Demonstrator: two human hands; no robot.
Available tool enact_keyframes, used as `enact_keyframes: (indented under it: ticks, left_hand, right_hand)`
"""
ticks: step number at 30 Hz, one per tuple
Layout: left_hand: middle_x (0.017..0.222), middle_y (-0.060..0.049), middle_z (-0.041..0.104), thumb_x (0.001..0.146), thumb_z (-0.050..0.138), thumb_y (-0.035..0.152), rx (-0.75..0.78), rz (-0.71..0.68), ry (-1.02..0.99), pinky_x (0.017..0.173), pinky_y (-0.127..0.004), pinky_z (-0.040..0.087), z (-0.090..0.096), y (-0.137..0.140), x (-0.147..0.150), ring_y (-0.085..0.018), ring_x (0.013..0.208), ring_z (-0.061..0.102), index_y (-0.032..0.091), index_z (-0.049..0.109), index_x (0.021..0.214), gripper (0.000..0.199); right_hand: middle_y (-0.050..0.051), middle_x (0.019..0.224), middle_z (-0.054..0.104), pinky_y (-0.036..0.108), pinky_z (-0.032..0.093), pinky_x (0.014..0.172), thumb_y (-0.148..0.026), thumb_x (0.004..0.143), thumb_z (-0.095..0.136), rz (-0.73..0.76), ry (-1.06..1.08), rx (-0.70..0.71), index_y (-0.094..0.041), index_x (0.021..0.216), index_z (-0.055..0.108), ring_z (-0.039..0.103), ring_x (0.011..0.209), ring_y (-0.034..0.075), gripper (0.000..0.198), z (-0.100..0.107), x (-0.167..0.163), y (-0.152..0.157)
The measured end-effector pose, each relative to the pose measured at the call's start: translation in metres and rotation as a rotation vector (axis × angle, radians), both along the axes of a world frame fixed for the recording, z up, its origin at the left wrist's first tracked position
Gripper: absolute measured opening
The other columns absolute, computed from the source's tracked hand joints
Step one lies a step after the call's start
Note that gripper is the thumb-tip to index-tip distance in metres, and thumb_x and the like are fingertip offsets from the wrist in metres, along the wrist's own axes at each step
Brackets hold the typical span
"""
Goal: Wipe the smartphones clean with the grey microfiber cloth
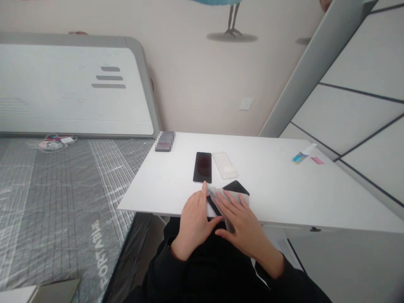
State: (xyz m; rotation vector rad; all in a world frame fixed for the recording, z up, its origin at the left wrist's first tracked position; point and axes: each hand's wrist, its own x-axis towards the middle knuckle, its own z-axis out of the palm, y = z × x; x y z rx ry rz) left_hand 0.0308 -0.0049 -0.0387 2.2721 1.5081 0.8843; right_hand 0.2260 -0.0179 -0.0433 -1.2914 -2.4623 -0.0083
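so the right hand (pixel 234 210) lies flat with its fingers a bit spread, pressing a pale cloth (pixel 235 195) over a dark phone (pixel 236 186) (looks like one, it's mostly covered). left hand (pixel 195 214) has its fingers together and thumb out by the phone's near-left end; can't tell if it's pinching anything.

the phone's at the front of the white worktop (pixel 284 185), right by the edge. my worry: a hard or lopsided push could skid it off the front, or the bunched cloth could slip and take it along. its long axis seems to run slantwise, near left to far right, but no clue which end is the top.

just beyond, a black smartphone (pixel 202 167) sits nearly straight fore-and-aft beside a clear phone case (pixel 225 165). way off right there's a small bottle (pixel 304 154) and a pink slip (pixel 317 160).
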Motion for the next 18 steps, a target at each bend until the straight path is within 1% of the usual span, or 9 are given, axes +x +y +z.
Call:
enact_keyframes:
  ticks: [3,6,7,9,12,15,17,18]
  left_hand:
    - [0.123,-0.013,0.061,0.080,0.082,0.029,0.008,0.019,0.046,0.096,-0.050,0.053,0.000,0.000,0.000,-0.033,0.113,0.062,0.022,0.001,0.160,0.114]
    - [0.124,-0.014,0.061,0.080,0.082,0.030,0.013,0.009,0.052,0.097,-0.050,0.053,0.002,0.000,0.000,-0.033,0.114,0.061,0.022,0.000,0.160,0.115]
    - [0.124,-0.013,0.061,0.080,0.082,0.031,0.009,0.002,0.042,0.097,-0.050,0.053,0.003,0.000,0.000,-0.033,0.114,0.061,0.022,0.000,0.160,0.116]
    - [0.122,-0.011,0.062,0.079,0.082,0.034,0.001,-0.016,0.021,0.097,-0.049,0.053,0.004,0.000,0.000,-0.032,0.112,0.061,0.024,-0.001,0.161,0.116]
    - [0.121,-0.010,0.062,0.080,0.082,0.035,-0.008,-0.025,0.003,0.098,-0.049,0.052,0.006,0.000,-0.001,-0.031,0.112,0.062,0.025,-0.002,0.161,0.117]
    - [0.120,-0.009,0.062,0.079,0.082,0.032,-0.012,-0.021,-0.016,0.099,-0.049,0.052,0.006,0.000,0.000,-0.032,0.112,0.062,0.027,-0.004,0.161,0.119]
    - [0.120,-0.009,0.062,0.079,0.083,0.032,-0.003,-0.017,-0.020,0.098,-0.049,0.052,0.005,0.001,0.000,-0.032,0.112,0.063,0.027,-0.005,0.161,0.120]
    - [0.120,-0.009,0.062,0.079,0.083,0.033,0.002,-0.017,-0.018,0.098,-0.049,0.053,0.005,0.001,0.000,-0.032,0.112,0.063,0.027,-0.005,0.161,0.120]
  right_hand:
    - [0.009,0.159,0.045,0.066,0.029,0.120,-0.070,0.098,0.041,0.105,0.009,-0.067,-0.025,0.160,0.030,0.036,0.150,0.033,0.078,0.006,-0.006,-0.015]
    - [0.007,0.156,0.050,0.067,0.026,0.121,-0.062,0.103,0.038,0.115,0.022,-0.091,-0.030,0.158,0.034,0.040,0.149,0.030,0.064,0.008,0.012,-0.019]
    - [0.006,0.154,0.052,0.066,0.026,0.121,-0.059,0.104,0.038,0.094,0.031,-0.082,-0.031,0.157,0.036,0.042,0.148,0.030,0.060,0.008,0.022,-0.019]
    - [0.006,0.152,0.054,0.066,0.029,0.120,-0.055,0.106,0.036,-0.002,0.055,-0.036,-0.033,0.155,0.040,0.045,0.146,0.029,0.054,0.004,0.041,-0.014]
    - [0.008,0.152,0.055,0.066,0.034,0.117,-0.048,0.108,0.032,-0.158,0.063,0.032,-0.030,0.155,0.042,0.048,0.144,0.030,0.051,-0.002,0.057,0.000]
    - [0.011,0.151,0.055,0.067,0.034,0.116,-0.051,0.107,0.031,-0.218,0.036,0.058,-0.025,0.155,0.042,0.047,0.144,0.033,0.056,-0.004,0.045,0.015]
    - [0.013,0.152,0.054,0.067,0.034,0.116,-0.058,0.105,0.033,-0.209,0.027,0.064,-0.019,0.155,0.043,0.046,0.144,0.035,0.064,-0.003,0.026,0.019]
    - [0.015,0.153,0.052,0.066,0.035,0.116,-0.061,0.104,0.033,-0.180,0.027,0.060,-0.017,0.154,0.044,0.045,0.145,0.035,0.068,-0.002,0.015,0.019]
